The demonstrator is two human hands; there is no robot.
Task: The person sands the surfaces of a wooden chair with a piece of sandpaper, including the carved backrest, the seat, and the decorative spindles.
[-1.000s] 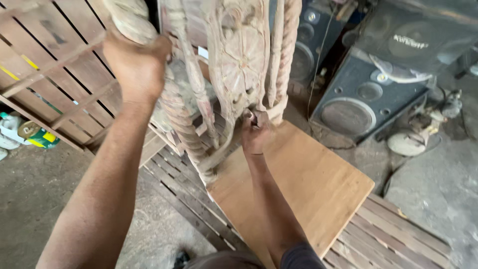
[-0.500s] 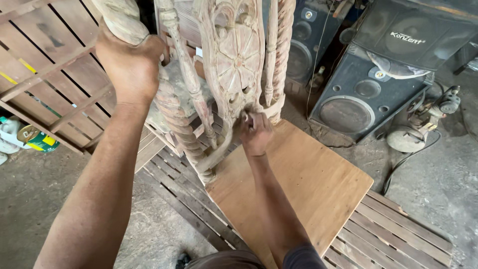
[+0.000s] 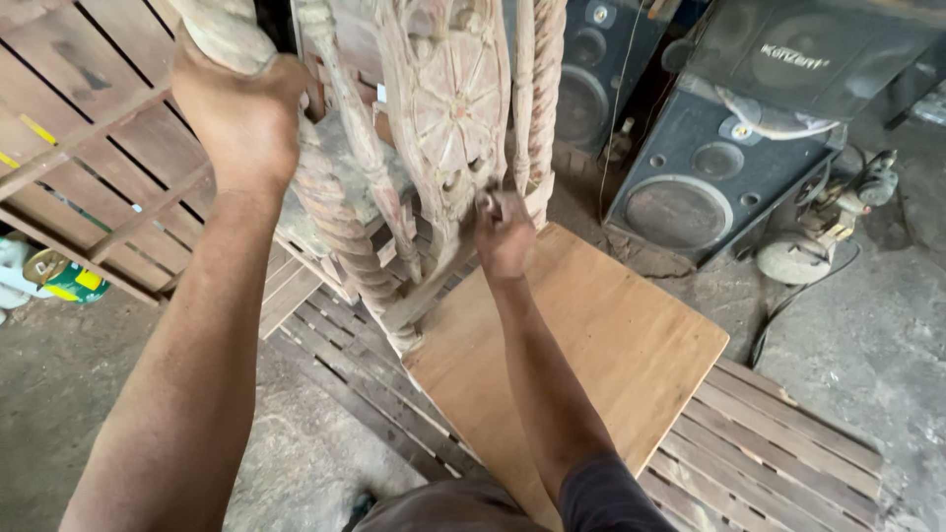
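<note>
— Wood, pale and bare: what is it?
— An ornately carved chair frame (image 3: 443, 118) with twisted spindles, standing at the far centre on a slatted pallet (image 3: 769, 453).
— And the hands?
— The left hand (image 3: 241, 113) is wrapped tightly round a thick carved post at the far left. The right hand (image 3: 503, 232) is curled closed against the lower carving; whether it pinches anything I cannot tell.
— Around it?
— A plywood board (image 3: 611, 345) lies just beside the frame, nearer. Black loudspeakers (image 3: 709, 187) stand far right; a small tin (image 3: 64, 276) sits on the left.

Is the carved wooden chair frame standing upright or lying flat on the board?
Upright: the pale carved wooden chair frame rises from the plywood board, left hand gripping its top rail, right hand at the carved panel.
</note>
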